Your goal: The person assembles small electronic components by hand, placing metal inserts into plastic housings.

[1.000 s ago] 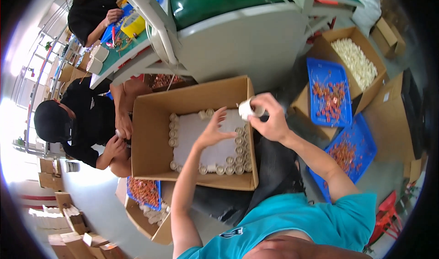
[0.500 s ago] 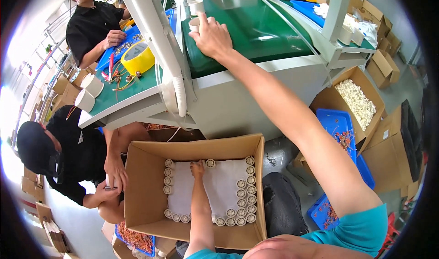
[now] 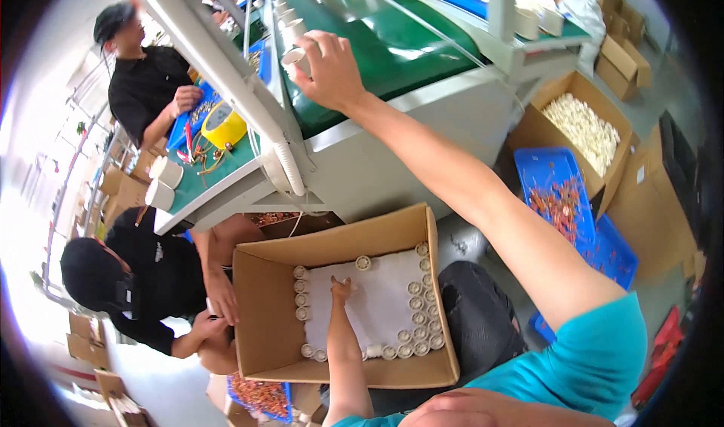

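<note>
At the near end of the green conveyor belt (image 3: 407,46), my right hand (image 3: 329,71) has its fingers around a short white plastic cylinder (image 3: 296,59). More white cylinders (image 3: 292,30) stand in a row behind it along the belt's left edge. My left hand (image 3: 342,287) is low inside a cardboard box (image 3: 264,306), over a pale liner sheet (image 3: 385,299). Its thumb and fingers look spread, with nothing plainly held. Round white slotted parts (image 3: 363,262) line the box's sides, several in clusters at the right and along the near edge.
A co-worker in black (image 3: 162,276) crouches left of the box; another person (image 3: 147,80) works at the bench. Yellow tape (image 3: 224,126) and white cylinders (image 3: 166,172) lie there. To the right are a blue tray of reddish scraps (image 3: 554,201) and a box of white pieces (image 3: 584,129).
My right hand has closed around the near cylinder. My left hand has come away from the lone part by the box's far wall. The view has shifted and tilted.
</note>
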Demonstrator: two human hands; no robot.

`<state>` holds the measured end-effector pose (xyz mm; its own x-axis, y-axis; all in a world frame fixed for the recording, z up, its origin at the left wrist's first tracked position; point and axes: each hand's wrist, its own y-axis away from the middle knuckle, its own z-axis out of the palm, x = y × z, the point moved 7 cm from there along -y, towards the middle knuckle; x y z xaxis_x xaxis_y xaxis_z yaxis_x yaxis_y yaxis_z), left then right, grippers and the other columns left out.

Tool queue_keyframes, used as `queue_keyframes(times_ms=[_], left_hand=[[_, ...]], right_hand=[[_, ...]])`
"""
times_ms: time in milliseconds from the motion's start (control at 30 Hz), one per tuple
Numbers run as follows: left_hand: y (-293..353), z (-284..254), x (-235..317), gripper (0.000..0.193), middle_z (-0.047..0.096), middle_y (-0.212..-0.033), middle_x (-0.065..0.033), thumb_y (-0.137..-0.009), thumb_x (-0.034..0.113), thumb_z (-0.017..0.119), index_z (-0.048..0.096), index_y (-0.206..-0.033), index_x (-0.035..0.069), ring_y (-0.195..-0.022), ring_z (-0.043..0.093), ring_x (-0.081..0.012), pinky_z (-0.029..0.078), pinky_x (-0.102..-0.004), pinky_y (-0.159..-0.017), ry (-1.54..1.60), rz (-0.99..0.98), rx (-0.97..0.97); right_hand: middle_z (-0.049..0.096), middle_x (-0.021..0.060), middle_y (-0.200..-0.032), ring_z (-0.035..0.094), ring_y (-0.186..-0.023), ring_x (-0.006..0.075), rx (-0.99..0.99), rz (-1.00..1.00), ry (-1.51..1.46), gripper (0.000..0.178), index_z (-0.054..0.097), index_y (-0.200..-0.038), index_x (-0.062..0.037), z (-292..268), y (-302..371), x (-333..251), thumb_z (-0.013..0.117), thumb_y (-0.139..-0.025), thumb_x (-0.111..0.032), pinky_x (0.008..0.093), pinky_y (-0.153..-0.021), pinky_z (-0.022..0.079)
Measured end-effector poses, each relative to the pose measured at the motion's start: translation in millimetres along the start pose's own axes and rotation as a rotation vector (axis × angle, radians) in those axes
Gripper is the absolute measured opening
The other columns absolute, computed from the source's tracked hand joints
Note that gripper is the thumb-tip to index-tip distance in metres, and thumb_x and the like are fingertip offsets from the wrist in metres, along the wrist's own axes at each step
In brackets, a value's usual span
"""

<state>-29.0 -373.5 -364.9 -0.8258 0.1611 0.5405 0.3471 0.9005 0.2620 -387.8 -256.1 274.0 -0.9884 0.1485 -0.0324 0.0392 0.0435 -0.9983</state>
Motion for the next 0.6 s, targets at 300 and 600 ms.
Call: queue_keyframes(times_ms=[300, 600], left_hand=[[124, -161, 116, 0.038, 0.067, -0.096, -0.0060, -0.101, 0.030, 0.054, 0.063, -0.120, -0.002, -0.077, 0.063, -0.0136, 0.055, -0.0282, -0.066, 0.429, 0.099, -0.497], [314, -187, 228, 0.049, 0.058, -0.128, -0.0128, -0.100, 0.037, 0.054, 0.046, -0.137, 0.006, -0.113, 0.059, -0.0246, 0.053, -0.0405, -0.094, 1.490, 0.164, -0.579]], right_hand=[[0.055, 0.0155, -0.118, 0.054, -0.111, 0.0334, -0.121, 0.678, -0.192, 0.044, 0.054, -0.121, -0.0053, -259, 218, -26, 0.068, -0.079, -0.008, 0.0428, -0.097, 0.042], [0.069, 0.0238, -0.093, 0.069, -0.088, 0.0371, -0.845, 1.250, 0.472, 0.026, 0.076, -0.093, -0.0038, -445, 374, 168, 0.059, -0.073, -0.001, 0.0445, -0.082, 0.054]])
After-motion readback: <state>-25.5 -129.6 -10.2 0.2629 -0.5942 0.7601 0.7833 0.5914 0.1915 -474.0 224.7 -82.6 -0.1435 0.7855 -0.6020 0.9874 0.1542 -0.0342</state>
